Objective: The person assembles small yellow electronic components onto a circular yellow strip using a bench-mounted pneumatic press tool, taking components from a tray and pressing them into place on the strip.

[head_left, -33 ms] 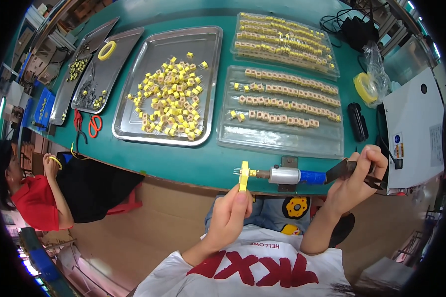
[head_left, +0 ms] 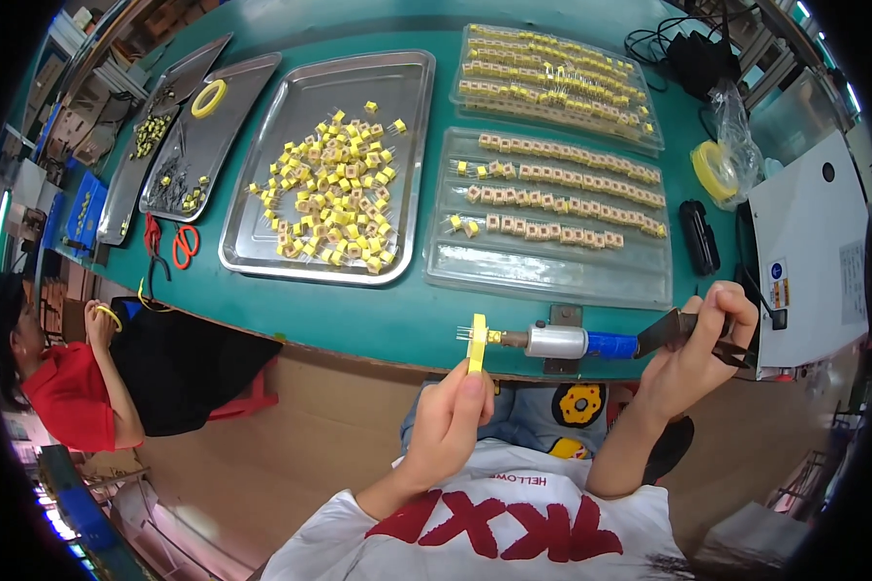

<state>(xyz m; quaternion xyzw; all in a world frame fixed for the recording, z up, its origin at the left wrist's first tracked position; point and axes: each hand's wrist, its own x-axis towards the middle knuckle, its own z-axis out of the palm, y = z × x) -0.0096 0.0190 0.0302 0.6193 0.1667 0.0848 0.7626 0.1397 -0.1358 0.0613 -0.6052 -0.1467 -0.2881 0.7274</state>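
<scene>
Left fingers (head_left: 448, 405) pinch the yellow tape (head_left: 477, 353), thumb against forefinger, at the counter's (head_left: 388, 318) front edge. It rises from their tips away from the body, its long axis crossing the spindle (head_left: 516, 340), whose end lies just right of it. Right hand (head_left: 680, 376), farther off, curls at the crank (head_left: 667, 333); how tightly, I cannot tell.

The left hand (head_left: 449, 414) is raised, with its thumb and fingers pinched together; the right hand (head_left: 693, 363) is held well apart from it, curled and farther to the right. The 2 forearms (head_left: 626, 448) are extended forward, both slanted rightward.
</scene>
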